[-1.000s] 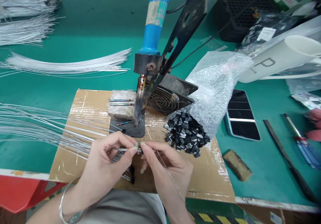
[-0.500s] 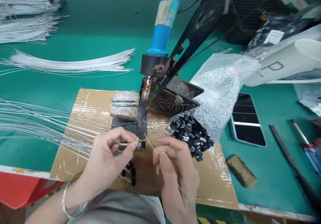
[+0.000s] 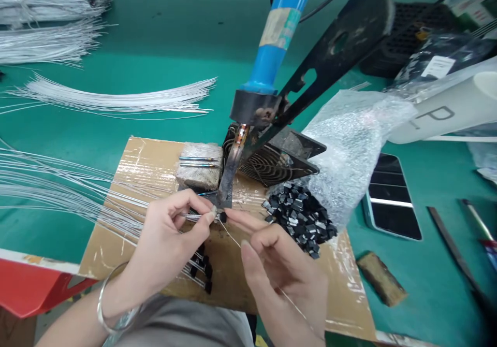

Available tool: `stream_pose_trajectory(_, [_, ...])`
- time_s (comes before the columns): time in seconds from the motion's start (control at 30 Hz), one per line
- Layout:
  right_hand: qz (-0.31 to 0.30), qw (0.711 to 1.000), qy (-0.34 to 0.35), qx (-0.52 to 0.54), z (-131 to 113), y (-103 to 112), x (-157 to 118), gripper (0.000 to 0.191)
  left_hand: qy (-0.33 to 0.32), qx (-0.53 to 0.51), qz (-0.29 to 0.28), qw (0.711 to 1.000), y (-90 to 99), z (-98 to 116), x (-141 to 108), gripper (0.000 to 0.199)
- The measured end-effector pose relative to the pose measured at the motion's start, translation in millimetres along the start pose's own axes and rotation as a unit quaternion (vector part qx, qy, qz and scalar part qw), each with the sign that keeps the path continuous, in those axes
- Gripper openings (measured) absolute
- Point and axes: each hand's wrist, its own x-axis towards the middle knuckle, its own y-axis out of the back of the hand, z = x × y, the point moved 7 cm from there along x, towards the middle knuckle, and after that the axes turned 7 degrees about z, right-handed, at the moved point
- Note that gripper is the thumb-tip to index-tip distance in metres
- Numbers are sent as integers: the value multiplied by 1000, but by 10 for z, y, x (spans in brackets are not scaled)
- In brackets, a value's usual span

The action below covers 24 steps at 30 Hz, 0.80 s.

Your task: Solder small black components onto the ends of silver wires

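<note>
A green table (image 3: 155, 67) carries a cardboard sheet (image 3: 345, 300). Over its far part stands a blue soldering iron (image 3: 266, 67). The right hand (image 3: 287, 274), nearer than a pile of black blocks (image 3: 298, 215), grips 1 thin wire (image 3: 232, 236); the left hand (image 3: 174, 230) pinches 1 cable (image 3: 192, 216), its right end bearing 1 small black block (image 3: 222, 216).

The left hand (image 3: 166, 238) pinches a wire (image 3: 192, 217) with a black connector (image 3: 222, 216) at its end, near the tip of the blue-handled soldering iron (image 3: 267, 64). The right hand (image 3: 287, 279) holds thin solder wire (image 3: 233, 238) reaching toward that connector. A heap of black connectors (image 3: 301, 217) lies on the cardboard (image 3: 341, 295), beside bubble wrap (image 3: 349, 145).
</note>
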Motion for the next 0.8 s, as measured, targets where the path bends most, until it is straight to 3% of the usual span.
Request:
stream_pose_trajectory(0.1, [1,1000,-14,8,37,10,40,23,-6,8,11,1000,12,11,27,9])
stream_pose_trajectory(0.3, [-57,998,-6,33,139,-7,149,25,6,25,18,1000,16,9,93,9])
stream_pose_trajectory(0.8, [-6,997,-55,61,106,1,158,30,7,33,14,999,29,101,107,8])
